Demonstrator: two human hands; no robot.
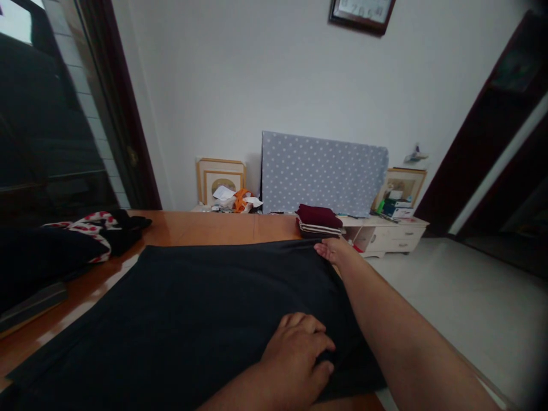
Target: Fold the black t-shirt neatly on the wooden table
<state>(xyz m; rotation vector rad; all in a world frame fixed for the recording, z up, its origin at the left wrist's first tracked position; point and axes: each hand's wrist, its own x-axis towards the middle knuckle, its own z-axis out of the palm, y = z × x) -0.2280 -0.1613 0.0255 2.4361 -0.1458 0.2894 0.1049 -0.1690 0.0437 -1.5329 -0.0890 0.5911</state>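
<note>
A large piece of dark cloth [205, 302] lies spread over a wooden table, with light creases toward its right side. My left hand [299, 354] rests on the near right part of the cloth, its fingers bent a little and apart. Reaching farther out, my right hand [333, 251] touches the far right corner of the cloth, palm turned partly up and fingers extended. Just beyond that hand sits a stack of folded clothes [319, 220], dark red on top.
The orange-brown table [205, 225] carries a heap of dark and red-patterned clothes [98, 228] at the left. Behind stand a low white cabinet [391, 240], a dotted grey cover [321, 171] and a framed picture [222, 171]. Tiled floor [462, 297] lies to the right.
</note>
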